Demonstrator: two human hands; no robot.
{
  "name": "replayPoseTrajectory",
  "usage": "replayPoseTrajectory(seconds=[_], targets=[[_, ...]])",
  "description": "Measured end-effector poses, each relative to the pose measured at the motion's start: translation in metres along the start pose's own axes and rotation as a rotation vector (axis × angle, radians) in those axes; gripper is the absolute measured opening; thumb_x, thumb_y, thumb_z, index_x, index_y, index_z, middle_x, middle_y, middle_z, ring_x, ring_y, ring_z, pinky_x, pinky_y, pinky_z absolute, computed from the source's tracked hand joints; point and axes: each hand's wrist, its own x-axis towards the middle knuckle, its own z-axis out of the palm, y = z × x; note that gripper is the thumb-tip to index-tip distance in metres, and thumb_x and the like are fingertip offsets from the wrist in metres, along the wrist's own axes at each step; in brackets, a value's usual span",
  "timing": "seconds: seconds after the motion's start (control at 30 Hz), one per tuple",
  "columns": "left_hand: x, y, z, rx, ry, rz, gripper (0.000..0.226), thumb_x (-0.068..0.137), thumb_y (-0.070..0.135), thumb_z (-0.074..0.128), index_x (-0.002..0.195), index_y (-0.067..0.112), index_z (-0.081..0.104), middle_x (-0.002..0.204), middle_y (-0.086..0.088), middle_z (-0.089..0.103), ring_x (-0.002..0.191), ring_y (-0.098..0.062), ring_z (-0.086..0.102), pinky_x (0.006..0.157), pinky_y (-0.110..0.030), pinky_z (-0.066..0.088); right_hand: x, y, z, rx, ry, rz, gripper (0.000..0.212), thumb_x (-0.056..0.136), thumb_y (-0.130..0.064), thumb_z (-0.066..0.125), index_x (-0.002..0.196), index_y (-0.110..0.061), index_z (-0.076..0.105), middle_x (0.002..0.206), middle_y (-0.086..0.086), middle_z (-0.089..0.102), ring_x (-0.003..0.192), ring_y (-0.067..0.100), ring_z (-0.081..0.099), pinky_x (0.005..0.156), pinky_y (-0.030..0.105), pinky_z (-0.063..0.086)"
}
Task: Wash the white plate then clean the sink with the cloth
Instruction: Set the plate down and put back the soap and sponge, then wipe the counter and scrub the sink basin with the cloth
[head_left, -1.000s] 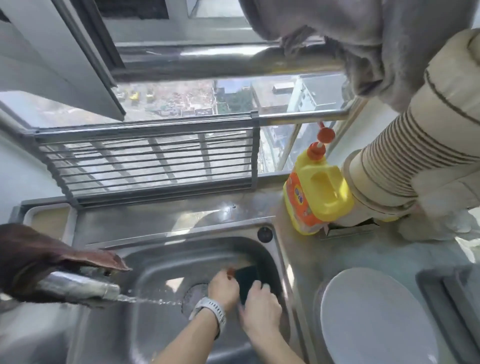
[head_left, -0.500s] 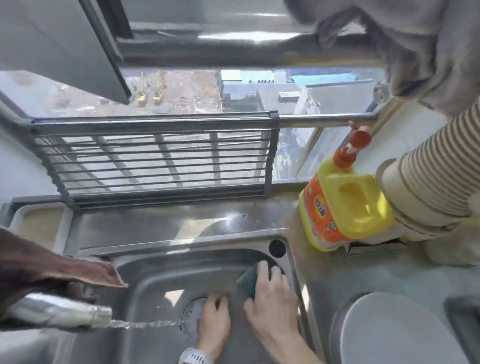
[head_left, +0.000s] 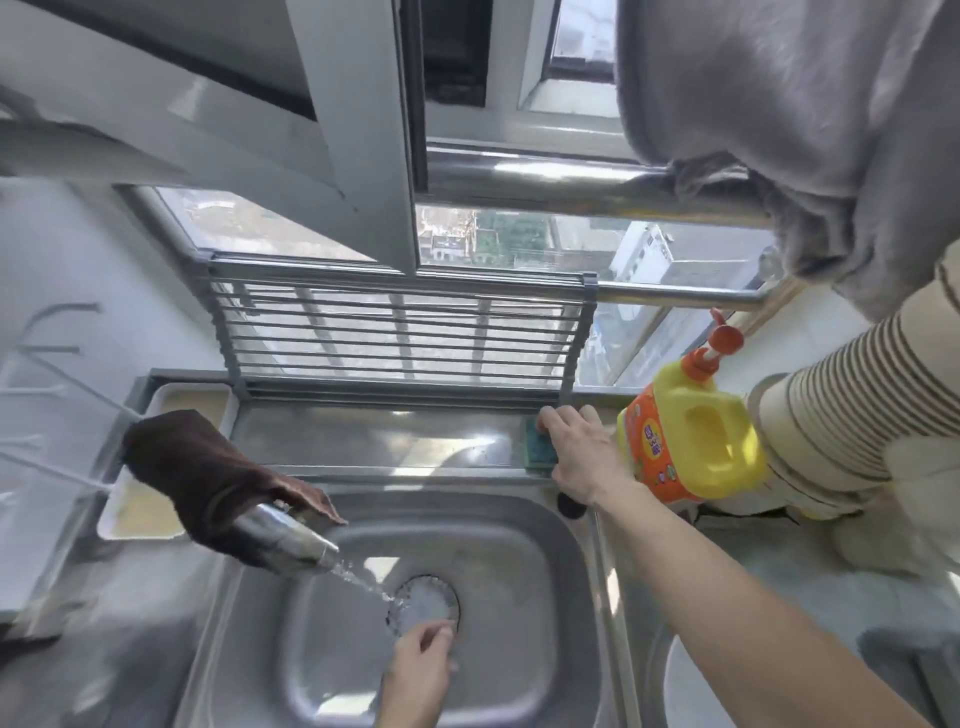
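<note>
— Since the right hand was down in the basin a second ago with the green sponge, where does it stand now?

— Up at the back ledge of the sink, just beside the yellow detergent bottle. The fingers rest over the sponge and press it against the ledge below the folding rack — whether they grip it or are letting it go, I cannot tell for certain; it reads as a loose hold while setting it down

— And the left hand?

— Low in the basin, close to the drain strainer, fingers lightly curled with nothing in them. Half a second ago it lay flat beside the drain; now it sits under the thin stream from the tap, which runs on as before

— So what does that tell us about the task?

— My judgement: the sponge work is over. The white plate lies on the counter to the right of the basin, well apart from both hands, only its edge showing — it looks washed and parked

— Then the cloth comes next?

— Likely. The brown cloth hangs draped over the tap, untouched, within reach of the left hand — the sink wipe has not begun
</note>
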Motion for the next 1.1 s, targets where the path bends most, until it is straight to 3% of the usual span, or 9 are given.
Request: replayPoseTrajectory(seconds=[0.1,0.2,0.37,0.5,0.57,0.77,0.87,0.97,1.1], targets=[[0.0,-0.009,-0.009,0.006,-0.036,0.008,0.012,0.091,0.027,0.063,0.092,0.023,0.075,0.081,-0.003,0.076,0.06,-0.02,0.066,0.07,-0.034,0.048,-0.018,-0.013,-0.008,0.013,0.086,0.036,0.046,0.079,-0.006,0.064,0.121,-0.022,0.056,0.142,0.007,0.044,0.119,0.028,0.046,0.094,0.041,0.048],[-0.026,-0.008,-0.032,-0.048,-0.038,-0.013,0.025,0.07,0.036,0.059,0.085,0.021,0.072,0.069,0.003,0.071,0.059,-0.018,0.064,0.066,-0.032,0.043,-0.055,-0.064,-0.039,0.384,0.198,0.022,0.028,0.088,-0.025,0.069,0.115,-0.02,0.064,0.121,0.0,0.059,0.107,0.02,0.058,0.09,0.034,0.051],[-0.093,0.059,-0.1,-0.528,0.071,-0.04,0.016,0.083,0.019,0.064,0.089,0.004,0.064,0.059,-0.001,0.061,0.051,-0.018,0.054,0.049,-0.027,0.041,-0.07,-0.172,-0.093,1.268,-0.453,0.369,0.049,0.097,-0.048,0.057,0.117,-0.004,0.065,0.11,0.017,0.071,0.09,0.026,0.067,0.079,0.037,0.055],[-0.111,0.125,-0.143,-1.077,-0.029,-0.072,0.039,0.102,0.042,0.052,0.108,0.004,0.061,0.1,-0.016,0.063,0.095,-0.033,0.061,0.104,-0.045,0.046,-0.052,-0.22,-0.096,1.38,-0.778,0.416,0.074,0.089,-0.07,0.051,0.118,-0.002,0.058,0.103,0.016,0.067,0.092,0.029,0.066,0.074,0.035,0.054],[-0.116,0.148,-0.164,-1.236,-0.139,-0.08,0.051,0.093,0.052,0.061,0.111,0.005,0.065,0.113,-0.021,0.065,0.106,-0.036,0.062,0.112,-0.049,0.043,-0.043,-0.234,-0.095,1.396,-0.819,0.392,0.08,0.08,-0.074,0.06,0.112,0.0,0.059,0.094,0.013,0.068,0.084,0.027,0.067,0.078,0.033,0.055],[-0.139,0.166,-0.212,-1.189,-0.241,-0.012,0.067,0.079,0.028,0.08,0.137,0.003,0.059,0.131,-0.023,0.068,0.112,-0.032,0.06,0.084,-0.038,0.047,-0.065,-0.257,-0.161,1.657,-0.586,0.273,0.035,0.088,-0.015,0.069,0.111,0.011,0.063,0.07,0.006,0.069,0.058,0.014,0.064,0.051,0.022,0.051],[-0.162,0.168,-0.237,-1.191,-0.311,0.099,0.042,0.09,0.021,0.068,0.13,0.007,0.066,0.137,-0.02,0.065,0.113,-0.034,0.063,0.09,-0.043,0.05,-0.093,-0.255,-0.209,1.768,-0.27,0.122,0.028,0.081,0.008,0.067,0.109,0.011,0.063,0.049,0.0,0.066,0.038,0.003,0.061,0.039,0.015,0.046],[-0.188,0.163,-0.267,-1.153,-0.387,0.24,0.037,0.096,0.021,0.062,0.13,0.008,0.065,0.133,-0.017,0.069,0.125,-0.039,0.063,0.112,-0.056,0.045,-0.114,-0.254,-0.24,1.788,-0.063,0.051,0.035,0.081,0.002,0.073,0.116,0.006,0.067,0.077,0.006,0.07,0.056,0.01,0.067,0.047,0.017,0.049],[-0.226,0.154,-0.295,-1.066,-0.443,0.282,0.04,0.097,0.02,0.056,0.133,0.006,0.066,0.133,-0.016,0.069,0.125,-0.036,0.065,0.102,-0.06,0.046,-0.144,-0.237,-0.243,1.796,-0.016,0.016,0.03,0.086,-0.007,0.072,0.116,-0.001,0.07,0.09,0.005,0.07,0.08,0.019,0.066,0.069,0.028,0.052]])
